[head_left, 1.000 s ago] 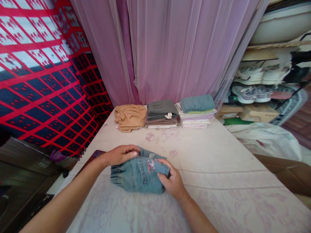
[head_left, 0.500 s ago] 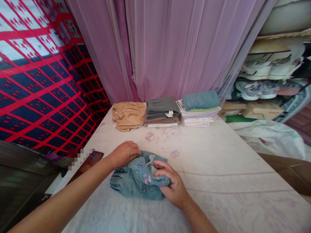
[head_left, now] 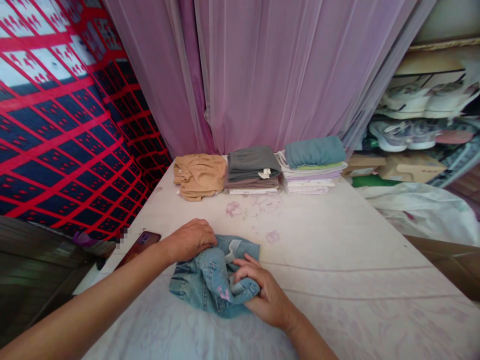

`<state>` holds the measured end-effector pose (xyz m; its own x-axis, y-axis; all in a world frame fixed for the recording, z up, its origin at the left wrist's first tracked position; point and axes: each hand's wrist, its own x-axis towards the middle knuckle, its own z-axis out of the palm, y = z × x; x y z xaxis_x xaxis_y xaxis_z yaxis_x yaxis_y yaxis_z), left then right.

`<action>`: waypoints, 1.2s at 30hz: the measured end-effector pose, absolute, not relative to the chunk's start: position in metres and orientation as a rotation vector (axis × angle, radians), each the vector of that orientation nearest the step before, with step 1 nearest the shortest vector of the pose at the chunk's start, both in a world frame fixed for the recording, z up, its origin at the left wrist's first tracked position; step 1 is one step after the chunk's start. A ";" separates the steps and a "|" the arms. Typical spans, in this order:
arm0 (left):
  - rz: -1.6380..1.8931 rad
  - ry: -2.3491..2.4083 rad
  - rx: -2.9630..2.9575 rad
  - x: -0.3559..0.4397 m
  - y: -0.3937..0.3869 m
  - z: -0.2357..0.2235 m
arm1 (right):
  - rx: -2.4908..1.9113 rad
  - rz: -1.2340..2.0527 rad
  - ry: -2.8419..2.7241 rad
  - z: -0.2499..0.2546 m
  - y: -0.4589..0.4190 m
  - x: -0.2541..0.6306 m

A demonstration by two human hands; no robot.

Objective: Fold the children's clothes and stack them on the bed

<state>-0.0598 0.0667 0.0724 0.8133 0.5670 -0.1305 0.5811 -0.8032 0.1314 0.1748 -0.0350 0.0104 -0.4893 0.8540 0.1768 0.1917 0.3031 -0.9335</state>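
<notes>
A crumpled blue denim garment with a small pink embroidered figure lies on the bed's pale flowered sheet. I cannot make out its full shape because it is bunched up. My left hand is closed on its far left edge, knuckles up and fingertips mostly hidden. On the near right side, my right hand grips a turned-back flap, with the thumb under it and the fingers on its inner side. Lighter fabric shows inside the fold between the hands.
Along the far edge stand a folded tan garment, a stack topped by dark grey cloth, and another stack topped by a blue-green rolled cloth. A phone rests at the left edge. Purple curtains hang behind; shoes sit on shelves right.
My right hand has pulled the gripped flap slightly down and toward me, and the fold has opened a little more. My left hand stays nearly in place. The view has shifted slightly.
</notes>
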 end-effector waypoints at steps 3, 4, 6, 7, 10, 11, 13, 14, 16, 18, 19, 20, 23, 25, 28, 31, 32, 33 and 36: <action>-0.192 0.903 2.772 -0.062 0.066 0.074 | -0.946 1.223 -1.880 0.009 -0.035 0.174; -0.209 0.907 2.761 -0.062 0.067 0.075 | -0.950 1.226 -1.879 0.009 -0.035 0.174; -0.211 0.902 2.733 -0.061 0.067 0.079 | -0.954 1.232 -1.880 0.010 -0.035 0.174; -0.187 0.904 2.709 -0.060 0.066 0.082 | -0.956 1.237 -1.884 0.011 -0.035 0.174; -0.041 0.942 2.539 -0.058 0.061 0.092 | -0.957 1.251 -1.908 0.016 -0.037 0.175; -0.010 0.960 2.452 -0.057 0.058 0.094 | -0.953 1.257 -1.920 0.018 -0.037 0.175; -0.038 1.003 2.296 -0.056 0.052 0.097 | -0.930 1.266 -1.949 0.023 -0.038 0.175; -0.082 1.036 2.240 -0.055 0.049 0.097 | -0.918 1.269 -1.961 0.025 -0.039 0.174; -0.174 1.112 2.175 -0.052 0.044 0.096 | -0.897 1.271 -1.976 0.027 -0.040 0.173; -0.227 1.168 2.127 -0.049 0.041 0.094 | -0.886 1.268 -1.982 0.027 -0.041 0.173; -0.245 1.189 2.098 -0.048 0.039 0.093 | -0.882 1.264 -1.983 0.027 -0.041 0.173; -0.262 1.208 2.069 -0.047 0.038 0.092 | -0.879 1.259 -1.984 0.026 -0.041 0.173; -0.312 1.250 2.006 -0.046 0.034 0.089 | -0.864 1.259 -1.978 0.025 -0.041 0.174; -0.309 1.271 1.999 -0.047 0.032 0.086 | -0.848 1.266 -1.967 0.025 -0.040 0.174; -0.257 1.284 2.002 -0.046 0.031 0.081 | -0.828 1.261 -1.946 0.025 -0.040 0.173; -0.302 1.343 1.991 -0.043 0.032 0.079 | -0.821 1.252 -1.932 0.025 -0.040 0.173; -0.336 1.377 1.994 -0.042 0.032 0.079 | -0.822 1.250 -1.929 0.024 -0.039 0.174; -0.370 1.412 2.005 -0.040 0.032 0.079 | -0.824 1.249 -1.928 0.024 -0.039 0.174; -0.457 1.525 2.068 -0.033 0.031 0.078 | -0.845 1.256 -1.913 0.023 -0.037 0.176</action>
